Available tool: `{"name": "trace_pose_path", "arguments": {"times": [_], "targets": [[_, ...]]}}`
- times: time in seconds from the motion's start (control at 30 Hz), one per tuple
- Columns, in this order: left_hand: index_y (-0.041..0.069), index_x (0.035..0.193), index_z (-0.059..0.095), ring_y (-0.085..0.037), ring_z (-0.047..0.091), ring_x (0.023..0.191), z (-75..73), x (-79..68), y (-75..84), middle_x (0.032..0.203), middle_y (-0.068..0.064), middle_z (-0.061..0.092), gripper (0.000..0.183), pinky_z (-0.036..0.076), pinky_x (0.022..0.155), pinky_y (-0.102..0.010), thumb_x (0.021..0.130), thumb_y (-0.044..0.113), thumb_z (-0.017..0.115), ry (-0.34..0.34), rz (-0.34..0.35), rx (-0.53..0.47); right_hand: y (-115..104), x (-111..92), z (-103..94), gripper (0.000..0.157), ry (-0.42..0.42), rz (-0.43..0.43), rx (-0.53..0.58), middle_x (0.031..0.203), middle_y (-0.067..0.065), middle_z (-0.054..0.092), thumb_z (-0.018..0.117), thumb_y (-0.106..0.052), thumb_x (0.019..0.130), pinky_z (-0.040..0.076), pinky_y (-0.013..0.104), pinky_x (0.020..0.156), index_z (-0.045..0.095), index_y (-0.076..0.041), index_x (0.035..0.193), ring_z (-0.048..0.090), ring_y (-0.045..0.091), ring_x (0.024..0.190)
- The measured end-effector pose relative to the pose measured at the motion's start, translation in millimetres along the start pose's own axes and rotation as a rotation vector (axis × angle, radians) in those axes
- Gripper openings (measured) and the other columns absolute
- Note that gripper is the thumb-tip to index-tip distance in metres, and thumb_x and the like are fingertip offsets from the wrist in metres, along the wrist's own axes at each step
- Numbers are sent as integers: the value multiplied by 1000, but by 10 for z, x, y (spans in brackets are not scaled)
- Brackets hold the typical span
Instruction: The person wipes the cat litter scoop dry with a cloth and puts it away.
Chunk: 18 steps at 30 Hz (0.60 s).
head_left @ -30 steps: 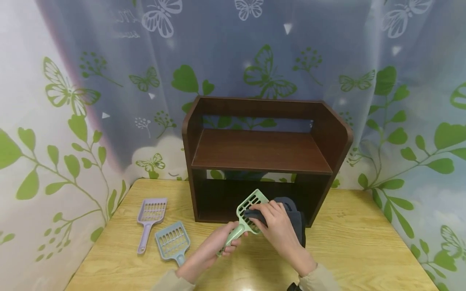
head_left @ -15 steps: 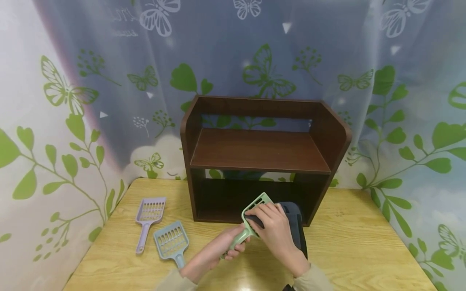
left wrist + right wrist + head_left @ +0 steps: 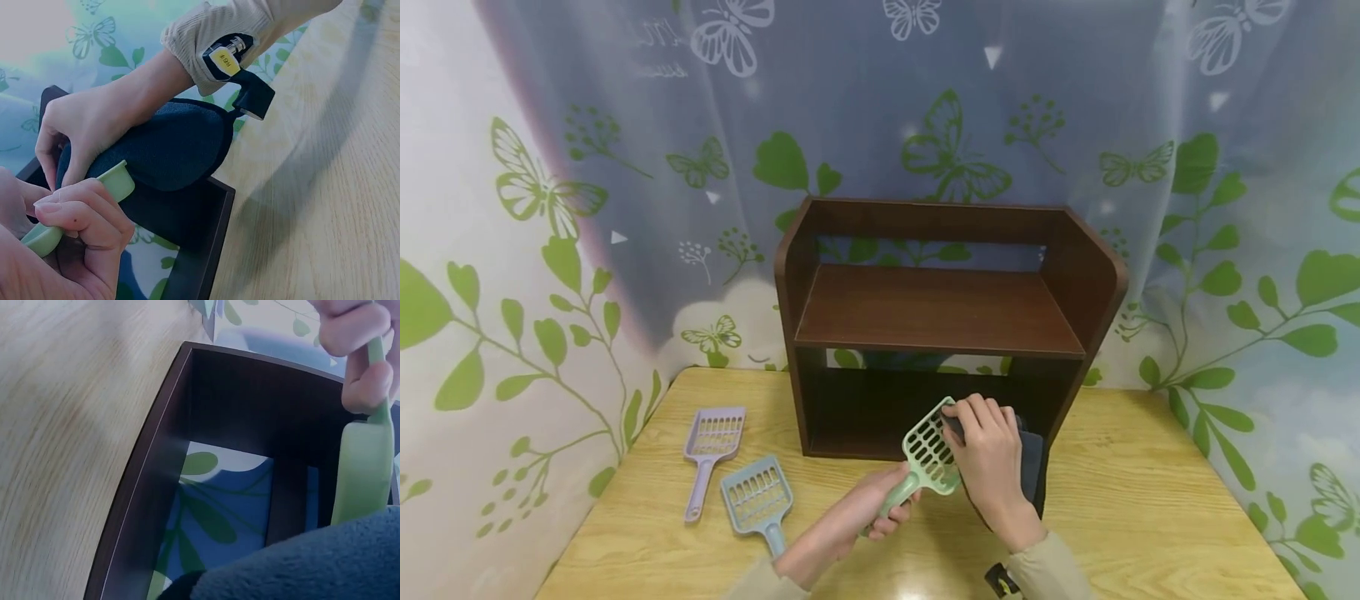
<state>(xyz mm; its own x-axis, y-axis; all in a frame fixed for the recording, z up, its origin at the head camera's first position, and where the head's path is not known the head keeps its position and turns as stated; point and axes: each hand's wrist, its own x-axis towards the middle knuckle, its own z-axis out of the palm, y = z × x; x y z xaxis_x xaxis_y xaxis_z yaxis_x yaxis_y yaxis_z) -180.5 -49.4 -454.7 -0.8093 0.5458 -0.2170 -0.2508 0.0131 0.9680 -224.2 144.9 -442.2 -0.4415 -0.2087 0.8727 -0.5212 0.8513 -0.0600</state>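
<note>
A light green litter scoop is held by its handle in my left hand, tilted with its slotted head up and to the right. My right hand pinches a dark blue cloth with black edging. Its fingertips press the cloth against the upper right side of the scoop's head. In the left wrist view the cloth hangs in a rounded shape below the right hand. The right wrist view shows the fuzzy cloth in front of the scoop's side.
A purple litter scoop and a blue-grey litter scoop lie on the wooden table at the left. A dark brown two-tier shelf stands just behind the hands. Leaf-patterned curtains hang behind and at the sides.
My right hand has moved the cloth from the middle of the scoop's head to its upper right side. The left hand and scoop have shifted slightly right.
</note>
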Motion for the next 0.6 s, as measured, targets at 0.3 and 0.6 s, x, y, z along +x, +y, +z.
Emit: {"name": "trace_pose_path", "arguments": {"times": [0.3, 0.6], "targets": [[7, 100, 55, -2, 28, 48, 4, 2, 23, 65, 7, 40, 46, 24, 43, -15, 110, 46, 34, -6, 10, 41, -60, -64, -40, 32, -96, -64, 170, 89, -2, 73, 92, -10, 71, 44, 36, 74, 74, -15, 96, 62, 18, 80], [7, 100, 58, -1, 27, 48, -57, 21, 46, 64, 8, 39, 49, 24, 44, -15, 109, 49, 34, 54, -5, 61, -55, -125, -125, 30, -198, -164, 289, 95, -6, 72, 86, -9, 78, 45, 37, 80, 72, -18, 102, 63, 14, 84]]}}
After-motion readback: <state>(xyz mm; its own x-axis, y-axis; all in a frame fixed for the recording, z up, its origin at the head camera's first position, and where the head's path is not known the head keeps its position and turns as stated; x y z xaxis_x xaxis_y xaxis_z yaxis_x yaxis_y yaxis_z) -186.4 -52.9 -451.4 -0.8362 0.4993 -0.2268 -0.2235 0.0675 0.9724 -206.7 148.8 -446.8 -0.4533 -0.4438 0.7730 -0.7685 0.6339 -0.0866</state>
